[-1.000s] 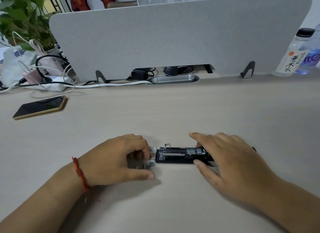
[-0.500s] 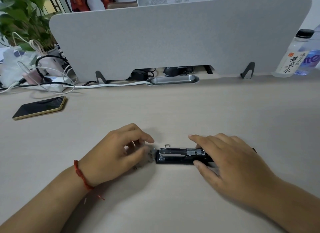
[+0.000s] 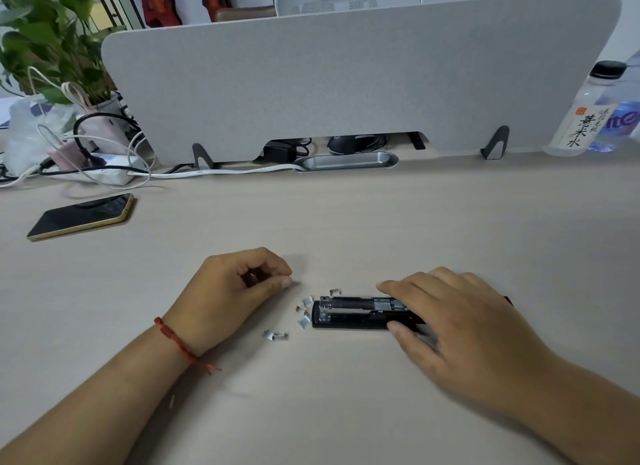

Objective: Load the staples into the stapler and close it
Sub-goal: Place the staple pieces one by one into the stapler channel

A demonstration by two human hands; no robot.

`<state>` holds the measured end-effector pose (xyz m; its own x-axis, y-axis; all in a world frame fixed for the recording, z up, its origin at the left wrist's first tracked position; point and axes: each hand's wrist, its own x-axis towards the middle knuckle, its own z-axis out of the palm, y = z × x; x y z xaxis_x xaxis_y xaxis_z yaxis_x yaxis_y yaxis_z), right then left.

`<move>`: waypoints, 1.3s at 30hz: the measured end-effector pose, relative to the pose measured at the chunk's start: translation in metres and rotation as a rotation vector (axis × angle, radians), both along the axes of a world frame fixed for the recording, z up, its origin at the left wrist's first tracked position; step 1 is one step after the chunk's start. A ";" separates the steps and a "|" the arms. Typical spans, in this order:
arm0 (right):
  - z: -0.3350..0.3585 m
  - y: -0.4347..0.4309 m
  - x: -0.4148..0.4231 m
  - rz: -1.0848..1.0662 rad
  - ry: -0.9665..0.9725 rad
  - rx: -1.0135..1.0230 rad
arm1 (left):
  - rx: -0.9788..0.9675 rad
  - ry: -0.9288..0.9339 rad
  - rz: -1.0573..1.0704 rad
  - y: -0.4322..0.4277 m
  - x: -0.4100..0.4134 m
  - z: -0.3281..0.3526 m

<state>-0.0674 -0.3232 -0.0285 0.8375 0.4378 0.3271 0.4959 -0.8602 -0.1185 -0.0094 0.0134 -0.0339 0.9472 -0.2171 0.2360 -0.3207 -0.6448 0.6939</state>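
Observation:
A black stapler (image 3: 349, 315) lies flat on the desk with its metal magazine channel exposed on top. My right hand (image 3: 460, 326) grips its right end, fingers along the far side and thumb on the near side. Several short broken pieces of staples (image 3: 304, 321) lie scattered just left of the stapler's open end, with two more pieces (image 3: 276, 335) nearer me. My left hand (image 3: 239, 291) hovers to the left of them, fingers curled, pinching a small silvery staple piece (image 3: 254, 277) between thumb and fingertips.
A grey divider panel (image 3: 346, 76) crosses the back of the desk. At the left are a phone (image 3: 81, 217), a power strip with cables (image 3: 104, 170) and a potted plant (image 3: 52, 42). Water bottles (image 3: 585, 114) stand at the far right.
My left hand has lifted away from the stapler's left end and moved back and to the left, uncovering the scattered staple pieces. My right hand has stayed on the stapler.

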 end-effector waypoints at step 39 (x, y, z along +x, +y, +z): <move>-0.003 -0.001 0.002 0.012 -0.005 0.011 | -0.215 0.127 -0.061 -0.017 -0.007 0.007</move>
